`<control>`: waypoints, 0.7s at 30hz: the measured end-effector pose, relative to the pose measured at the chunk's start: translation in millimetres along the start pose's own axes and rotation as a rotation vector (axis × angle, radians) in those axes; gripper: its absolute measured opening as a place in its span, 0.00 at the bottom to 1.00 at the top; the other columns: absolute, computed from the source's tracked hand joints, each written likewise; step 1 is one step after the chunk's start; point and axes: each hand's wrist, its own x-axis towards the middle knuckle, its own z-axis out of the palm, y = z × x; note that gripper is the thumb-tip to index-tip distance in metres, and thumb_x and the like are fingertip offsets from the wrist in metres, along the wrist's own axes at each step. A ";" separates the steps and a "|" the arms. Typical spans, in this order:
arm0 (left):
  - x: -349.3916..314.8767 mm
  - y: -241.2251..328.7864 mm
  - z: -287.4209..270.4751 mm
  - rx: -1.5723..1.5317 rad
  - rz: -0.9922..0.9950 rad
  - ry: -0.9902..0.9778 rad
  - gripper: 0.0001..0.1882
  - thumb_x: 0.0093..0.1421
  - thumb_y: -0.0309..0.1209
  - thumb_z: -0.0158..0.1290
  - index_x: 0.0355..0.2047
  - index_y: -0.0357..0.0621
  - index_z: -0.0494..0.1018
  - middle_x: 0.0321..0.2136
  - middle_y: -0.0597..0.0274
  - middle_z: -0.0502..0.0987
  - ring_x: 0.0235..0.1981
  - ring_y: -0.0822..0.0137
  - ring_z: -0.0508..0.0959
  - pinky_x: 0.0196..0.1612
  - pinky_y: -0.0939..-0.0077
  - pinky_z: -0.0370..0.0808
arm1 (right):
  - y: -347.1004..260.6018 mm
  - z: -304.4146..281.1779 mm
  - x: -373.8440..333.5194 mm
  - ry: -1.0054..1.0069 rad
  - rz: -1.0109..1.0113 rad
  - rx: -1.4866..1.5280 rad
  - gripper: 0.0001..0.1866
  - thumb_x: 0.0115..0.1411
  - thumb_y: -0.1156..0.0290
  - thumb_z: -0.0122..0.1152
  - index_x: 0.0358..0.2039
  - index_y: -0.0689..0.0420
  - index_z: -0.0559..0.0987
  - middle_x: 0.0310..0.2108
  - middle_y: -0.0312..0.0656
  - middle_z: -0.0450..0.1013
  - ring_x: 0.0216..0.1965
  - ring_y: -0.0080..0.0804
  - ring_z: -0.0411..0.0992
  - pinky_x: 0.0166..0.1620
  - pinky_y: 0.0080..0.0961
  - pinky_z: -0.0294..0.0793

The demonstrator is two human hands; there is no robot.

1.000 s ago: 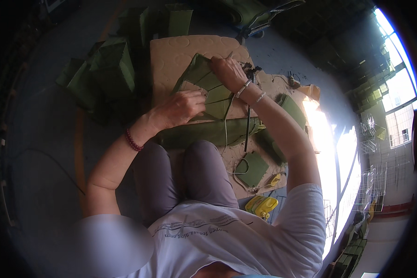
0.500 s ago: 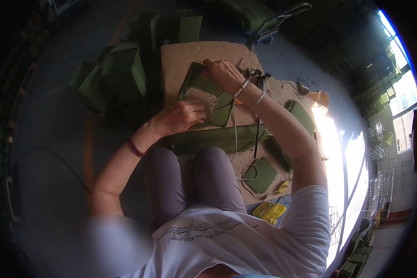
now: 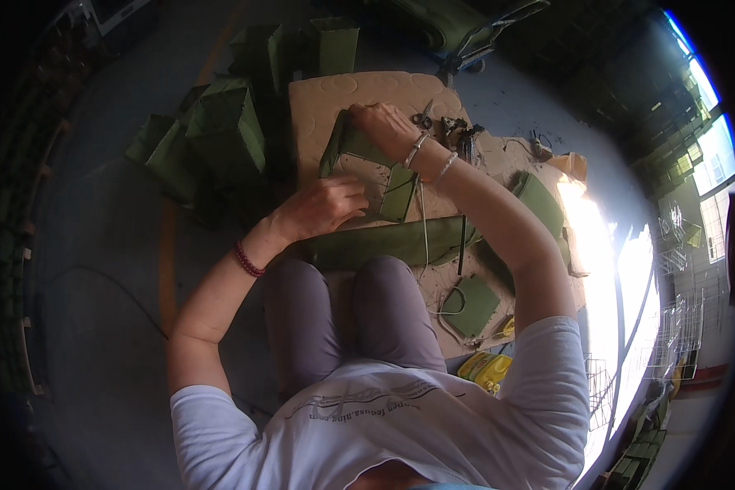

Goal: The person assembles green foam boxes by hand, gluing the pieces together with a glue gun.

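A green, open-sided box-like piece (image 3: 398,194) with thin wire-like edges lies tilted in front of me on a tan board. At its far edge, my right hand (image 3: 381,131) is closed over the green material. My left hand (image 3: 331,202) has curled fingers beside the near left corner; whatever is between them is hidden. A long green folded piece (image 3: 384,243) lies across the board's near side, just beyond my knees. Thin white cord (image 3: 425,224) hangs down over this folded piece.
Scissors (image 3: 423,114) and dark clutter (image 3: 461,135) lie on the tan board (image 3: 327,90). Several green boxes (image 3: 229,118) stand to the left. Flat green pieces (image 3: 471,305) lie at right, near a yellow container (image 3: 486,370). A wheeled trolley (image 3: 465,57) stands beyond.
My right hand has shifted slightly left along the far edge, and the scissors show more fully. My left hand stays near the same corner. The whole view has shifted a little.
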 end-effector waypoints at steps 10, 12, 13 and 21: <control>2.1 -1.9 3.5 0.013 0.003 0.066 0.08 0.49 0.25 0.59 0.30 0.39 0.73 0.27 0.59 0.71 0.33 0.59 0.74 0.37 0.68 0.75 | 1.3 7.7 -0.5 0.089 0.024 -0.077 0.08 0.54 0.76 0.52 0.35 0.61 0.73 0.24 0.55 0.74 0.32 0.56 0.75 0.36 0.45 0.74; 2.2 -1.1 2.3 0.038 -0.010 0.074 0.08 0.50 0.25 0.59 0.29 0.39 0.73 0.26 0.59 0.71 0.32 0.59 0.74 0.36 0.68 0.74 | 5.8 5.2 6.7 0.040 0.015 -0.096 0.08 0.54 0.77 0.53 0.36 0.61 0.73 0.25 0.53 0.75 0.32 0.55 0.76 0.36 0.44 0.75; 2.2 -0.8 2.1 0.062 -0.021 0.085 0.07 0.50 0.25 0.59 0.29 0.39 0.73 0.26 0.60 0.70 0.32 0.60 0.74 0.35 0.68 0.74 | 7.5 4.4 8.4 -0.010 0.004 -0.121 0.09 0.53 0.77 0.53 0.36 0.61 0.74 0.26 0.51 0.76 0.32 0.53 0.76 0.37 0.43 0.76; -1.2 3.9 -0.7 0.108 -0.018 0.065 0.09 0.50 0.24 0.58 0.31 0.41 0.71 0.25 0.61 0.68 0.31 0.62 0.72 0.34 0.68 0.73 | -9.3 -7.6 27.2 -0.049 -0.656 -0.349 0.09 0.51 0.74 0.57 0.34 0.61 0.76 0.32 0.41 0.77 0.40 0.39 0.76 0.43 0.31 0.77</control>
